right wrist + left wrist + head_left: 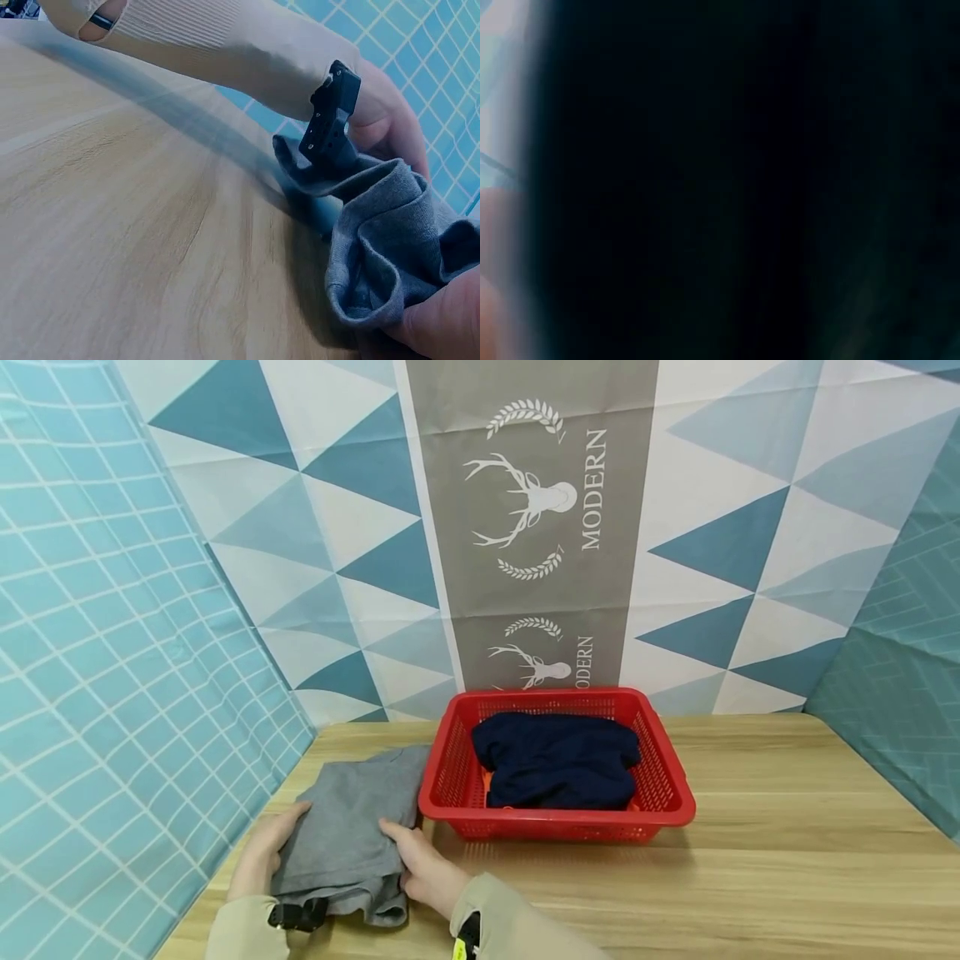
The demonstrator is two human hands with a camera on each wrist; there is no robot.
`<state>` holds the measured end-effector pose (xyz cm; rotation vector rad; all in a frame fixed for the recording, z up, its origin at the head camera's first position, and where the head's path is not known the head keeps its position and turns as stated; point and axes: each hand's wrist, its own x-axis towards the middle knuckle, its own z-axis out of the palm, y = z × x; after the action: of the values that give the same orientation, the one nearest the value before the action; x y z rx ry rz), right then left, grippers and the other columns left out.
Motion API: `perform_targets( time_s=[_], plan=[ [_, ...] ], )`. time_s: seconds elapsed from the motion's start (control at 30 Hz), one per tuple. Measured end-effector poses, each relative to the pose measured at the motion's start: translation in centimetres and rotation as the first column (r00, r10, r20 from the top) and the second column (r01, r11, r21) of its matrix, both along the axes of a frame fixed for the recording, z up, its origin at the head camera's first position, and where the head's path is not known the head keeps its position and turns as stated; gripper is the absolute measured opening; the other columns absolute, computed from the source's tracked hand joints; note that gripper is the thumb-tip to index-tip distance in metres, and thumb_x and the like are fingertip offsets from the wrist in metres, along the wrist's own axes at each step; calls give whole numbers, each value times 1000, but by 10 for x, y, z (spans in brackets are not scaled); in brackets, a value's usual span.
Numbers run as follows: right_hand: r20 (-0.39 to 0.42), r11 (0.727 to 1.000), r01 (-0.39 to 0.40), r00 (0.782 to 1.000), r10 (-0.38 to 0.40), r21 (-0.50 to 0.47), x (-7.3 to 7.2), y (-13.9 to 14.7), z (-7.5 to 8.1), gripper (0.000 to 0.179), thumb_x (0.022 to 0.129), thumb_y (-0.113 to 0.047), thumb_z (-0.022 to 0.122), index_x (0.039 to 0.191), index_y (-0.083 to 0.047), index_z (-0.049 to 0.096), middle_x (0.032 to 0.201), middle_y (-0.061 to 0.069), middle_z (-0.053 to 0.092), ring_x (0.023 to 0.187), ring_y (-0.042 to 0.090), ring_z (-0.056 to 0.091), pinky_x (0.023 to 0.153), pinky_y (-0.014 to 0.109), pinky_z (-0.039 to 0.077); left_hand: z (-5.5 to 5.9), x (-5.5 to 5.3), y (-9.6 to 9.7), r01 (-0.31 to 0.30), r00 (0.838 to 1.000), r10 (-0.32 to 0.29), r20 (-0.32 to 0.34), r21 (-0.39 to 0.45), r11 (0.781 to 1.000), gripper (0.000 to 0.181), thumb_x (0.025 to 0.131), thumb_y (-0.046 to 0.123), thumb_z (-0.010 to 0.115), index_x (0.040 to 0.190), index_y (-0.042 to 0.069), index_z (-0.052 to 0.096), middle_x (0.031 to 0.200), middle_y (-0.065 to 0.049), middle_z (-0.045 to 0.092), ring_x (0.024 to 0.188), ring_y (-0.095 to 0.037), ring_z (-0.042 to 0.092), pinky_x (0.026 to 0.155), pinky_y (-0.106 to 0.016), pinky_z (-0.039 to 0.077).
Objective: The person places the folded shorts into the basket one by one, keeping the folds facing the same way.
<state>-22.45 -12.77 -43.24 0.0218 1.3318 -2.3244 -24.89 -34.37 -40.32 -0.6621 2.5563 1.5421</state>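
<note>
A folded grey garment point(341, 831) lies at the left of the table, its layers bunched along the near edge. My left hand point(264, 852) grips its left side, thumb over the top and the other fingers hidden by the cloth. On the right side my right hand point(431, 868) holds it, thumb on the upper layer and fingers tucked under. Loose folds of the grey garment point(390, 240) rise beside the right hand point(442, 319) in the right wrist view. Dark blur fills most of the left wrist view.
A red plastic basket point(558, 816) stands right of the grey garment, against its far right corner. Inside lies a dark navy garment point(558, 760), with a bit of orange point(487, 779) under it. Wood-grain table point(787, 827) extends to the right; a tiled-pattern sheet point(112, 652) borders the left.
</note>
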Motion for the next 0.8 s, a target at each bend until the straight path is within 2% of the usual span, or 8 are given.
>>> perform_targets(
  time_s=[0.13, 0.37, 0.6, 0.73, 0.8],
  plan=[
    [-9, 1000, -1, 1000, 1, -3, 0, -1, -3, 64, 85, -28, 58, 133, 0, 27, 123, 17, 48, 111, 29, 49, 99, 45, 35, 6, 3, 4, 42, 999, -41, 10, -11, 999, 99, 85, 57, 47, 137, -19, 9, 138, -39, 11, 123, -51, 23, 103, -57, 23],
    [-14, 999, 27, 1000, -26, 39, 2, -2, -2, 71, 84, -26, 59, 137, 1, 20, 129, 22, 39, 119, 37, 40, 101, 50, 31, 17, 11, 11, 122, 992, -122, 29, -20, 992, 104, 84, 59, 48, 140, -12, -2, 139, -41, 3, 124, -55, 16, 101, -61, 22],
    [25, 998, 58, 998, -58, 9, 5, -1, 0, 70, 84, -24, 60, 137, 0, 21, 128, 22, 39, 117, 38, 41, 99, 50, 33, 25, 16, 18, 156, 987, -156, -27, -19, 988, 99, 87, 56, 45, 140, -11, -5, 140, -39, 5, 125, -53, 17, 100, -61, 21],
    [42, 996, 76, 996, -74, -41, 8, -2, 0, 60, 85, -22, 59, 133, -2, 28, 124, 19, 44, 111, 31, 46, 97, 46, 36, 35, 20, 22, 169, 984, -171, -52, -36, 985, 94, 89, 54, 42, 141, -11, -2, 140, -38, 10, 123, -52, 23, 96, -61, 27],
    [44, 993, 89, 995, -87, -71, 10, -3, 0, 53, 85, -19, 57, 128, -1, 32, 120, 16, 47, 107, 27, 49, 96, 44, 38, 40, 23, 25, 167, 982, -172, -73, -60, 984, 90, 90, 53, 42, 141, -10, 4, 139, -37, 16, 120, -50, 29, 93, -58, 33]
  ],
)
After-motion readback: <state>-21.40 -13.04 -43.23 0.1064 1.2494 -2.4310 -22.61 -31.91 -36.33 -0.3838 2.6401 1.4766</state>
